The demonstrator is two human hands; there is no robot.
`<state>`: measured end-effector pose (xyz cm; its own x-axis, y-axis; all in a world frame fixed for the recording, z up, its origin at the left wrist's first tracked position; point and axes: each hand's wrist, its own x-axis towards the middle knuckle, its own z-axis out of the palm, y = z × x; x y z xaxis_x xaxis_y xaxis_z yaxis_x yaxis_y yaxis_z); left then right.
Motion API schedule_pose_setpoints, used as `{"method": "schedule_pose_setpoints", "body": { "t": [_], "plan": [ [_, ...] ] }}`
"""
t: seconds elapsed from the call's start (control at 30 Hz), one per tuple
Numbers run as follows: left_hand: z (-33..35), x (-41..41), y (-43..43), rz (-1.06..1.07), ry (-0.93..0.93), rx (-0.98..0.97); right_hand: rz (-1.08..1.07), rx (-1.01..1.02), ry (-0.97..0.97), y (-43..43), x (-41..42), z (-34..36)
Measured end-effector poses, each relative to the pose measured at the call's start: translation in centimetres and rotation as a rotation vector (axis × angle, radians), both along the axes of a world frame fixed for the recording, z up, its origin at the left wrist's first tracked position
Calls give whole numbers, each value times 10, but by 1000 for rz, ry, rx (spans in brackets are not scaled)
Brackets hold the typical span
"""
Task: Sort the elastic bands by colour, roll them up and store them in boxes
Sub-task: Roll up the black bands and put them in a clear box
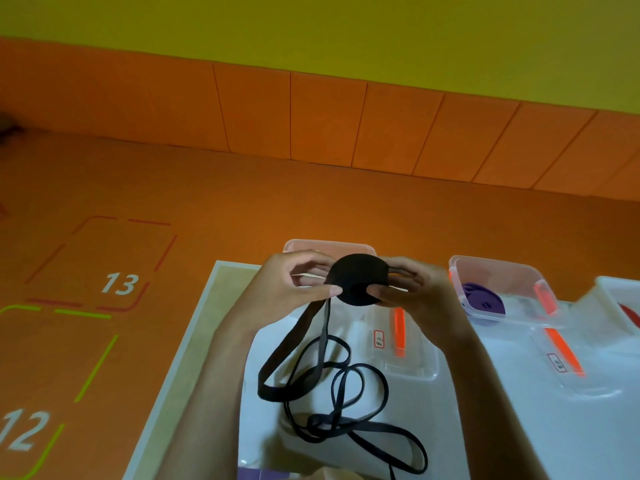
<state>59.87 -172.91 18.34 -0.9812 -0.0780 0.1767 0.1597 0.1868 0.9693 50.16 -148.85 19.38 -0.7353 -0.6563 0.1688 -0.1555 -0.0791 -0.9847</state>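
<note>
Count from the head view.

- Hands: I count two, left hand [294,289] and right hand [412,296].
- Black elastic band [353,284]: one.
- Clear boxes: three. These are the near box [329,242] behind the hands, the middle box [498,267] and the edge box [616,284], which the frame cuts off.
- Purple rolls [483,299]: one or two; I cannot separate them.
- Flat lids: two, first lid [415,362] and second lid [588,386].
- Labels: two, first label [379,339] and second label [557,362].
- Floor numbers: two, 13 [119,284] and 12 [24,431].
</note>
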Motion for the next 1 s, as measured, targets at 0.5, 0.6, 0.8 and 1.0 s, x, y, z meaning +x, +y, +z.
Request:
{"method": "schedule_pose_setpoints", "body": {
  "t": [0.5,0.6,0.8,1.0],
  "plan": [
    [-5,2,2,35,-4,-25,-59,-71,-127,-7,3,-11],
    [-6,4,-1,46,-9,61,-65,-111,-164,-7,8,-18],
    [-1,2,0,47,18,15,-66,60,26,-4,5,-17],
    [-3,0,6,118,48,134,-103,-147,-160,-12,12,-26]
  ]
}}
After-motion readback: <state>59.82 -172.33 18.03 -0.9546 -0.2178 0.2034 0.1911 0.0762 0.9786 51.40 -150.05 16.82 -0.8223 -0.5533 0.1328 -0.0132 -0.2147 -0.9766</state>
